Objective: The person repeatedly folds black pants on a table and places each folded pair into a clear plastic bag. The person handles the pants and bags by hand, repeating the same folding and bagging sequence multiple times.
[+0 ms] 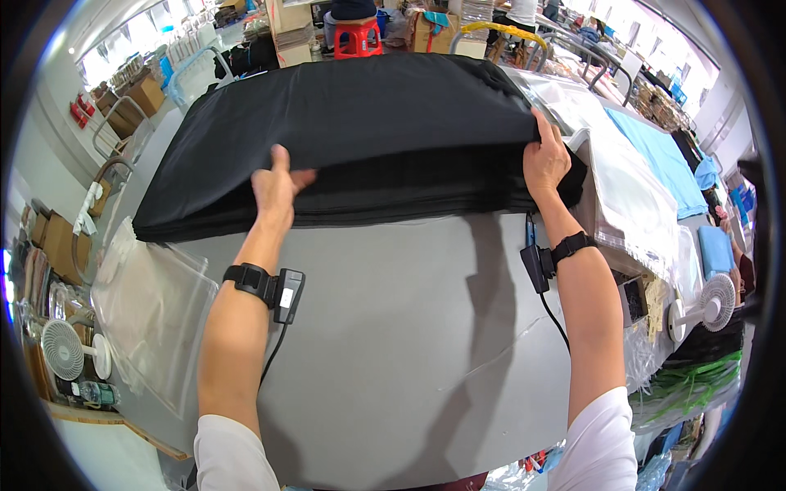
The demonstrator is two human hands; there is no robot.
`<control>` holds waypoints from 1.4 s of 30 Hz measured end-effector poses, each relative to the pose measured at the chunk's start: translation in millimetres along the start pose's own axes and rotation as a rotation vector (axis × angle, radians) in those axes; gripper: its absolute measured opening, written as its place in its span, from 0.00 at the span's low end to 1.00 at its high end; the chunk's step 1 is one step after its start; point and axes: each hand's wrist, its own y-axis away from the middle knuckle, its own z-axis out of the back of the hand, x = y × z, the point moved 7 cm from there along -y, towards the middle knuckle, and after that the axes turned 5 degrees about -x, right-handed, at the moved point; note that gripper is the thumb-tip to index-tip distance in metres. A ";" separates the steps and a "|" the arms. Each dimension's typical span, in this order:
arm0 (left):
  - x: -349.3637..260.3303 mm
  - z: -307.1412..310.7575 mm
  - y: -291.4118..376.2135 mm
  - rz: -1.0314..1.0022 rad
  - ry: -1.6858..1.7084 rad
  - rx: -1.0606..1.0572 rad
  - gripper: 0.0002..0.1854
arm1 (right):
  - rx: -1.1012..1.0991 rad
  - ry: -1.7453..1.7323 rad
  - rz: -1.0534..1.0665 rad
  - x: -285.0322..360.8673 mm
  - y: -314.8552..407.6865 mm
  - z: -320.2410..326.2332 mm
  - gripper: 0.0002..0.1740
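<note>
A broad stack of black fabric (368,104) lies across the far half of the grey table, its top layer lifted along the near edge. My right hand (546,156) pinches that raised edge near the stack's right corner. Toward the left of the same edge is my left hand (276,190), slightly blurred, with thumb and forefinger spread apart against the cloth. Whether its other fingers grip the fabric cannot be made out. Below the raised layer, the folded edges of several more black layers show. Each forearm wears a black strap with a small cabled device (288,296).
The grey table top (393,319) spans the foreground. Clear plastic bags (153,319) lie at left, with more plastic sleeves (626,190) and light-blue fabric (660,159) at right. Small white fans stand left (63,350) and right (715,302). A red stool (358,38) is beyond.
</note>
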 end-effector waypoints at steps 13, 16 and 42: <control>-13.6 149.8 51.4 -0.150 0.331 -0.016 0.36 | 0.101 -0.079 0.421 33.6 83.9 132.1 0.32; -22.9 209.7 59.4 -0.172 0.400 -0.293 0.34 | 0.158 -0.021 0.409 36.6 108.0 184.1 0.25; -84.0 234.5 180.6 -0.471 -0.614 -0.135 0.26 | 0.682 -0.526 0.087 61.1 132.6 326.6 0.25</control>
